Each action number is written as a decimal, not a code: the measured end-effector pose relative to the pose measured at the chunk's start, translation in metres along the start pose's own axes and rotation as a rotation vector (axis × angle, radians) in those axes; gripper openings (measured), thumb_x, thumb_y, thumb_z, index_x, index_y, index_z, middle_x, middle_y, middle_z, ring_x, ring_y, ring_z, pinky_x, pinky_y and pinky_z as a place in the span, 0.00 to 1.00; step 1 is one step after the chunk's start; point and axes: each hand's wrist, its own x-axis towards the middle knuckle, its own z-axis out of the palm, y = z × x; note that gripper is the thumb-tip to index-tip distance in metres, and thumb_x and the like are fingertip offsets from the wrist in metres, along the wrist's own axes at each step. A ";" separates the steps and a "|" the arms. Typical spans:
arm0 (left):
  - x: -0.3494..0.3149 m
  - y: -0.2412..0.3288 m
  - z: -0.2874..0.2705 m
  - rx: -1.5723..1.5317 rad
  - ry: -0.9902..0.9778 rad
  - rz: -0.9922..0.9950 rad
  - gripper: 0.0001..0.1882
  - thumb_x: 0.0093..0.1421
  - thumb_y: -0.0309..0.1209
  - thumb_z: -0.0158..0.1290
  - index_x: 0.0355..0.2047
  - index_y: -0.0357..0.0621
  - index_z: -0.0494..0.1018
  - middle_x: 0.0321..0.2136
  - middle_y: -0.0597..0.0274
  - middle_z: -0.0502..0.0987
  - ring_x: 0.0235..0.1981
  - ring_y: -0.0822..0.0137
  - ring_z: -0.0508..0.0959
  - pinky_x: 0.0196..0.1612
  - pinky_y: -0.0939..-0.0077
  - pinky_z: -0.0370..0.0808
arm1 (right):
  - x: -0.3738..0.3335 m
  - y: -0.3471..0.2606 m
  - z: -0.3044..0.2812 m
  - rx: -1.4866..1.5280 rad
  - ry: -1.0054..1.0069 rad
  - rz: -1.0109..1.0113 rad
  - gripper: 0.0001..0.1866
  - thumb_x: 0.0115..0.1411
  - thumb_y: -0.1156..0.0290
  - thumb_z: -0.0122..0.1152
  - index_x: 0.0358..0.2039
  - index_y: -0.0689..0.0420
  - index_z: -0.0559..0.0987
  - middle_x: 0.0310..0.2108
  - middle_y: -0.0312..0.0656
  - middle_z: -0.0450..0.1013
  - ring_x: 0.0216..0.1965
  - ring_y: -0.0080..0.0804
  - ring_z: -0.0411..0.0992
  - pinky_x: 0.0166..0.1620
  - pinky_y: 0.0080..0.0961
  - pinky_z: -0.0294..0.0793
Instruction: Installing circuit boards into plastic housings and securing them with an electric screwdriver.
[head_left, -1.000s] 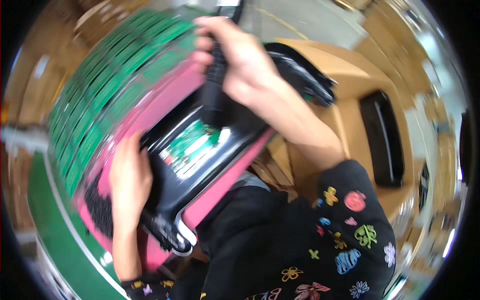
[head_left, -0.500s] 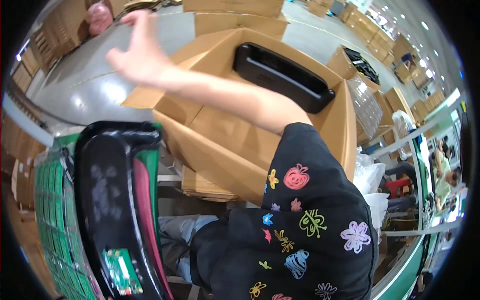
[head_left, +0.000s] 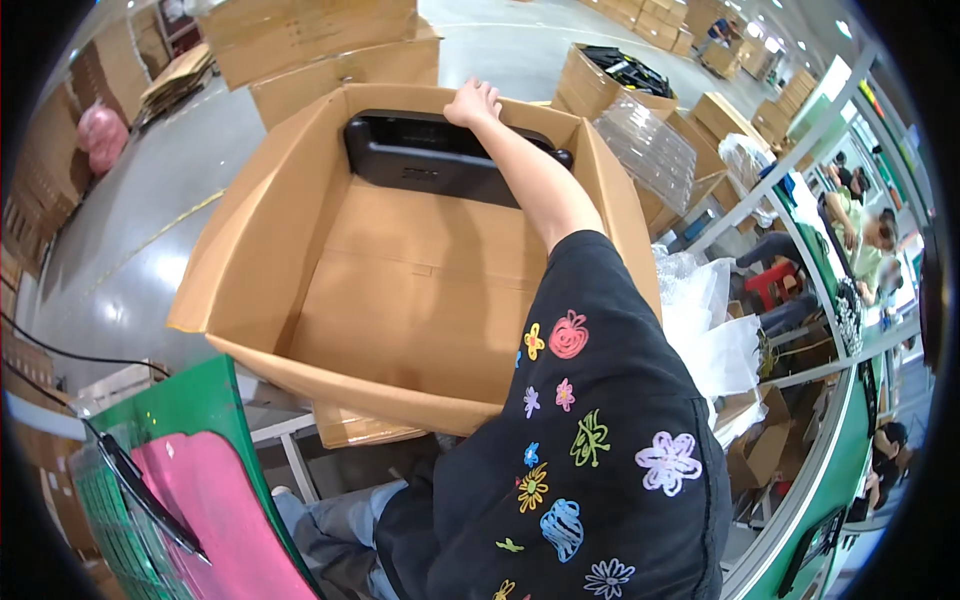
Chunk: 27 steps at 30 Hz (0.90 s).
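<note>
My right hand reaches across a large open cardboard box to its far wall. Its fingers are apart and slightly bent over the rim, just above the top of a black moulded plastic panel; whether they touch it I cannot make out. This long panel with rounded ends leans upright inside the box against the far wall. The bare box floor shows in front of it. Nothing shows held in the right hand. My left hand is out of view.
Left stands a green bench with a pink mat and a slim black object across it. A clear plastic tray stack and white plastic wrap are right of the box. Other people sit at benches far right.
My right hand has swung from far left to the box's far rim. The view has shifted. The black panel with a circuit board on the left bench is gone from view, exposing the pink mat.
</note>
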 end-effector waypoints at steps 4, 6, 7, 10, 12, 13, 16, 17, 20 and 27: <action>0.013 0.002 0.025 -0.064 -0.013 0.034 0.12 0.65 0.33 0.52 0.44 0.39 0.77 0.40 0.53 0.80 0.38 0.57 0.78 0.38 0.62 0.74 | 0.000 0.044 -0.002 -0.210 -0.029 -0.028 0.36 0.53 0.65 0.64 0.62 0.58 0.62 0.64 0.48 0.58 0.68 0.44 0.51 0.66 0.44 0.54; 0.020 -0.001 0.035 -0.087 -0.022 0.048 0.12 0.65 0.33 0.52 0.45 0.39 0.76 0.40 0.52 0.79 0.38 0.57 0.78 0.38 0.62 0.73 | 0.004 0.061 -0.002 -0.307 0.002 -0.093 0.37 0.53 0.66 0.65 0.62 0.57 0.63 0.63 0.46 0.58 0.68 0.44 0.51 0.66 0.44 0.54; 0.023 -0.003 0.040 -0.098 -0.026 0.053 0.12 0.65 0.33 0.52 0.45 0.39 0.76 0.41 0.52 0.79 0.39 0.57 0.78 0.39 0.62 0.73 | 0.006 0.067 0.000 -0.404 0.034 -0.169 0.37 0.52 0.66 0.65 0.62 0.55 0.63 0.63 0.45 0.58 0.67 0.44 0.51 0.66 0.43 0.54; 0.029 -0.004 0.062 -0.139 -0.031 0.052 0.13 0.65 0.33 0.51 0.45 0.39 0.76 0.41 0.52 0.79 0.40 0.57 0.78 0.40 0.62 0.73 | 0.014 0.083 0.011 -0.419 0.131 -0.202 0.37 0.51 0.66 0.65 0.62 0.54 0.63 0.63 0.44 0.59 0.67 0.42 0.52 0.66 0.43 0.54; 0.034 -0.008 0.076 -0.160 -0.039 0.053 0.13 0.66 0.33 0.51 0.46 0.38 0.76 0.42 0.52 0.79 0.40 0.56 0.78 0.41 0.62 0.73 | 0.017 0.089 0.017 -0.419 0.131 -0.218 0.37 0.52 0.66 0.65 0.62 0.54 0.63 0.62 0.45 0.60 0.67 0.42 0.53 0.66 0.43 0.54; 0.036 -0.010 0.082 -0.171 -0.041 0.052 0.13 0.66 0.33 0.51 0.46 0.38 0.76 0.42 0.52 0.79 0.41 0.56 0.78 0.41 0.62 0.73 | 0.019 0.088 0.021 -0.496 0.142 -0.265 0.38 0.52 0.66 0.64 0.63 0.56 0.62 0.62 0.48 0.60 0.66 0.45 0.55 0.65 0.44 0.55; 0.043 -0.013 0.115 -0.233 -0.051 0.048 0.14 0.66 0.33 0.50 0.47 0.38 0.75 0.43 0.51 0.78 0.42 0.56 0.77 0.42 0.62 0.72 | 0.037 0.094 0.030 -0.638 0.221 -0.289 0.39 0.52 0.67 0.63 0.63 0.58 0.60 0.61 0.54 0.61 0.63 0.51 0.59 0.65 0.44 0.57; 0.046 -0.015 0.122 -0.244 -0.055 0.048 0.14 0.66 0.33 0.50 0.47 0.38 0.75 0.43 0.51 0.78 0.42 0.56 0.77 0.43 0.62 0.72 | 0.036 0.088 0.034 -0.689 0.267 -0.280 0.39 0.52 0.67 0.64 0.64 0.58 0.60 0.60 0.57 0.62 0.62 0.53 0.60 0.65 0.43 0.58; 0.054 -0.025 0.146 -0.279 -0.064 0.045 0.14 0.66 0.33 0.50 0.47 0.38 0.75 0.44 0.51 0.78 0.43 0.56 0.77 0.44 0.62 0.72 | 0.026 0.075 0.028 -0.732 0.182 -0.277 0.42 0.51 0.64 0.65 0.65 0.60 0.58 0.60 0.60 0.62 0.62 0.55 0.60 0.65 0.43 0.57; 0.074 -0.050 0.207 -0.370 -0.090 0.035 0.16 0.66 0.33 0.49 0.49 0.37 0.74 0.46 0.50 0.77 0.45 0.55 0.76 0.47 0.61 0.71 | 0.016 0.093 0.049 -0.640 0.216 -0.258 0.52 0.49 0.61 0.69 0.70 0.55 0.51 0.68 0.61 0.48 0.68 0.60 0.50 0.65 0.55 0.55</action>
